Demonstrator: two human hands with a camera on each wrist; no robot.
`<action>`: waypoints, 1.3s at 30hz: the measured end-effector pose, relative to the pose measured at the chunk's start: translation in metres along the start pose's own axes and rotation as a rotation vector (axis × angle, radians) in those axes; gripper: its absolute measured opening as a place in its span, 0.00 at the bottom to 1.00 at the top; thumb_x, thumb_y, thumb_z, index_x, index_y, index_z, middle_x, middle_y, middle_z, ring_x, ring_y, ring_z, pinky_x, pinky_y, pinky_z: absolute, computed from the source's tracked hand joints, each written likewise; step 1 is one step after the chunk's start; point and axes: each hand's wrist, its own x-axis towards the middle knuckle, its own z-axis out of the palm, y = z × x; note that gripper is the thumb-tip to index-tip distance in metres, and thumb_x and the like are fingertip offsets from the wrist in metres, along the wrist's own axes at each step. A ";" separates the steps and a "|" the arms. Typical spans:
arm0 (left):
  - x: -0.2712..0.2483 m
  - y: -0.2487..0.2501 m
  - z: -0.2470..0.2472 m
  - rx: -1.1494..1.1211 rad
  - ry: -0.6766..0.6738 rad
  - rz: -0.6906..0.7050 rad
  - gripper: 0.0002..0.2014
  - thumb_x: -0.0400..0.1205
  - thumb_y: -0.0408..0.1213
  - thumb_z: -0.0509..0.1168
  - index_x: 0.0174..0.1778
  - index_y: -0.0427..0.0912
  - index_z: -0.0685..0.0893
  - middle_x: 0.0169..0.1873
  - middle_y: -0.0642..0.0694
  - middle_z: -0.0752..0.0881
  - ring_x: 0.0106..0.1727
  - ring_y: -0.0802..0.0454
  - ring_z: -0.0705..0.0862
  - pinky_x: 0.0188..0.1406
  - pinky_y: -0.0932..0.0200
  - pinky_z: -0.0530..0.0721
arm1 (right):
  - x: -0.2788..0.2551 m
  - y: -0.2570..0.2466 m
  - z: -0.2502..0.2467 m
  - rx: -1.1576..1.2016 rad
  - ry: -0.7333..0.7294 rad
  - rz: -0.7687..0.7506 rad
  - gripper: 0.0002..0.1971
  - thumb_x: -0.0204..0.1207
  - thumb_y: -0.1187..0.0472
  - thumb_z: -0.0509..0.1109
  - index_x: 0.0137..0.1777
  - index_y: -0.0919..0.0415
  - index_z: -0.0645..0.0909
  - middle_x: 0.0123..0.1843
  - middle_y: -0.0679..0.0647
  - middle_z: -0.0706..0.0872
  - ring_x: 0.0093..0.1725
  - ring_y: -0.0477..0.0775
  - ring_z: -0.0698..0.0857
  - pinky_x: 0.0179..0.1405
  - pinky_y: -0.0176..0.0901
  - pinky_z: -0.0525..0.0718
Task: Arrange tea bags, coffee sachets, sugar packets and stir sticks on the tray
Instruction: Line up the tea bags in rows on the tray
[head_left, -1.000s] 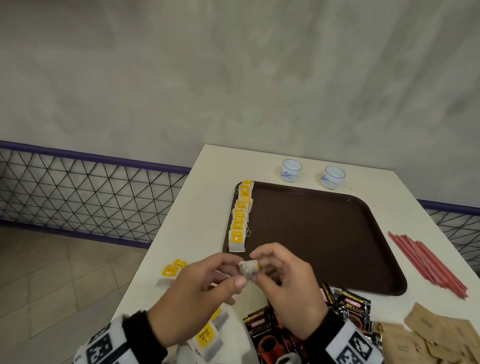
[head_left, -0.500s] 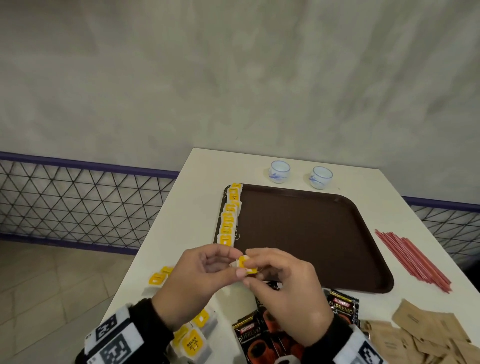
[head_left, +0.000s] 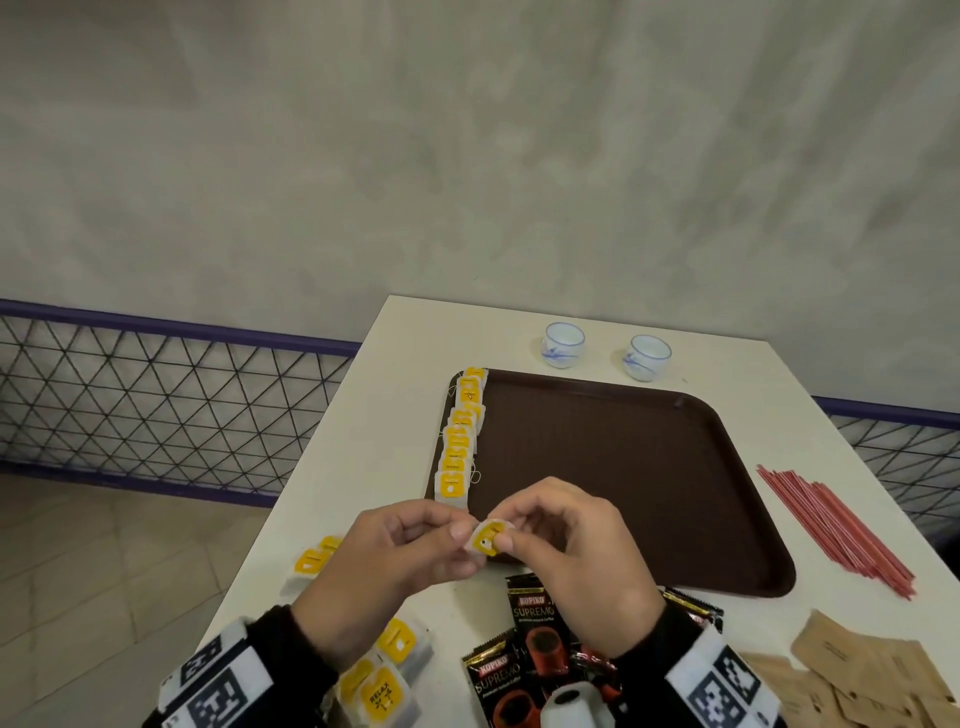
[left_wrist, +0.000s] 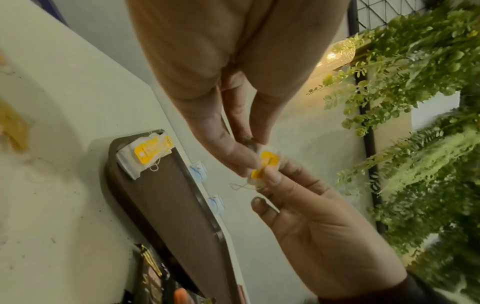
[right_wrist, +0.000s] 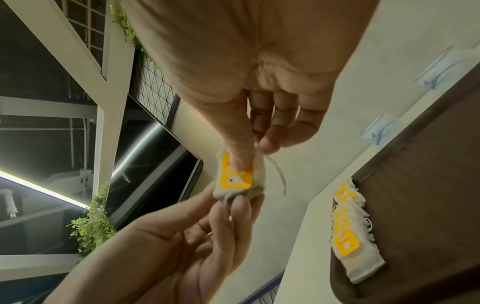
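Both hands hold one tea bag (head_left: 487, 538) with a yellow tag just above the near left corner of the brown tray (head_left: 623, 483). My left hand (head_left: 457, 538) pinches its left side, and my right hand (head_left: 506, 530) pinches the tag between thumb and forefinger. The same tea bag (right_wrist: 237, 176) shows in the right wrist view with its string hanging loose, and the tea bag (left_wrist: 266, 164) appears between the fingertips in the left wrist view. A row of several tea bags (head_left: 460, 436) lies along the tray's left rim.
Loose tea bags (head_left: 384, 675) lie on the white table near my left wrist. Black coffee sachets (head_left: 530, 634) sit below my right hand, brown sugar packets (head_left: 852, 670) at the near right, red stir sticks (head_left: 836, 530) right of the tray. Two small cups (head_left: 605, 351) stand behind it.
The tea bag has been turned in my fingers so its yellow tag faces up, and both hands have drifted slightly toward the tray's near left corner.
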 end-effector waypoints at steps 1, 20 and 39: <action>0.001 0.000 -0.001 0.022 0.023 -0.009 0.10 0.75 0.31 0.69 0.48 0.29 0.88 0.44 0.30 0.89 0.42 0.43 0.89 0.40 0.59 0.89 | 0.001 0.000 -0.001 -0.020 -0.001 -0.003 0.08 0.72 0.65 0.78 0.41 0.49 0.89 0.39 0.45 0.85 0.39 0.44 0.81 0.38 0.26 0.75; -0.003 0.009 -0.077 0.443 0.388 0.067 0.04 0.76 0.32 0.72 0.42 0.45 0.90 0.42 0.45 0.89 0.32 0.58 0.85 0.33 0.61 0.77 | 0.105 0.061 0.055 -0.487 -0.316 0.300 0.13 0.77 0.67 0.67 0.38 0.47 0.79 0.51 0.53 0.85 0.50 0.55 0.85 0.53 0.45 0.85; -0.007 0.003 -0.093 0.623 0.392 0.061 0.03 0.77 0.34 0.71 0.42 0.47 0.88 0.37 0.57 0.90 0.34 0.59 0.85 0.28 0.77 0.77 | 0.100 0.049 0.057 -0.668 -0.456 0.333 0.10 0.74 0.60 0.75 0.48 0.54 0.76 0.51 0.53 0.76 0.48 0.56 0.78 0.51 0.45 0.80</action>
